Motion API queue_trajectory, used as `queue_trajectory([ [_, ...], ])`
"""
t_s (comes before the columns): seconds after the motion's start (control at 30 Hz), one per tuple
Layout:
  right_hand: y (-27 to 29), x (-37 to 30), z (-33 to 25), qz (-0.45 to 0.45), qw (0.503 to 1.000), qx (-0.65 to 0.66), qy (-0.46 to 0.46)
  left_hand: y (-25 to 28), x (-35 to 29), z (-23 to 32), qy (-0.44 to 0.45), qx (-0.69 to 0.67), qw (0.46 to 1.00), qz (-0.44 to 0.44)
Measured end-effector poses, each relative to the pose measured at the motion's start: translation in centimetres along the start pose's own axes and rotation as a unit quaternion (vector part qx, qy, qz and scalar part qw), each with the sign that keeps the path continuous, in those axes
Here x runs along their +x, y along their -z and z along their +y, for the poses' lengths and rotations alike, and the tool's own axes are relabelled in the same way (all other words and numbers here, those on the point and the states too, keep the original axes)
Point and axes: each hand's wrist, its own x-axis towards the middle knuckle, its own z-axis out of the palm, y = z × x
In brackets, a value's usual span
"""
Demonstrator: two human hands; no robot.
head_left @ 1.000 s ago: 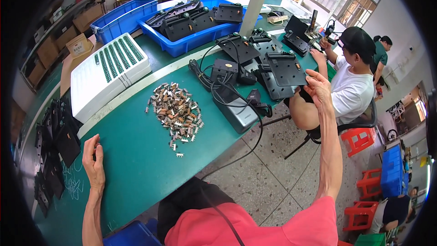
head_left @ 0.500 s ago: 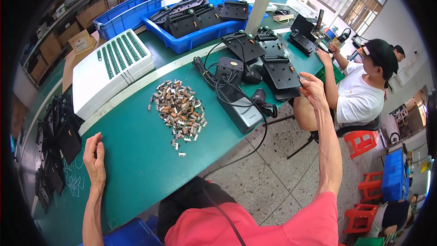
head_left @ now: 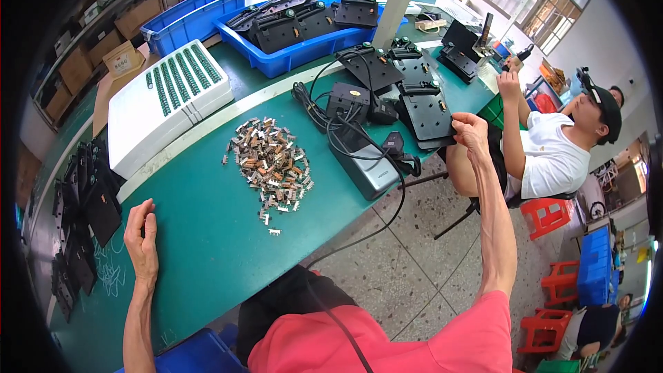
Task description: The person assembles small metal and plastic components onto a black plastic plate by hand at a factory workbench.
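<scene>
My right hand (head_left: 471,132) pinches the near right corner of a black plastic panel (head_left: 426,116), which lies over another black panel on the green bench. Small brass-coloured parts dot the panel's face. My left hand (head_left: 142,240) rests on the bench (head_left: 200,235) at the left, fingers loosely bent and apart, holding nothing. Between my hands lies a pile of small slide switches (head_left: 271,159) with metal pins. One loose switch (head_left: 275,232) sits at the pile's near end.
A grey power box (head_left: 366,169) with tangled black cables stands right of the pile. At the back are a white foam block (head_left: 169,107) with rows of green parts and a blue crate (head_left: 276,62) of black panels. More black panels (head_left: 103,214) lie far left. A co-worker (head_left: 552,145) sits at right.
My right hand has moved slightly down and left, its fingers closing on the panel's edge. The co-worker has leaned back and raised their hands. My left hand stays put.
</scene>
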Motion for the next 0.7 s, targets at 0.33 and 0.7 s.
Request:
queue_trajectory([
  [0.33,0.3,0.8,0.4,0.084,0.988,-0.077,0.101,-0.4,0.5,0.5,-0.010,0.003,1.000,0.005],
  [0.7,-10.6,-18.6,-12.9,-0.177,0.935,0.019,0.306,-0.8,0.8,0.8,-0.053,0.018,0.998,0.034],
])
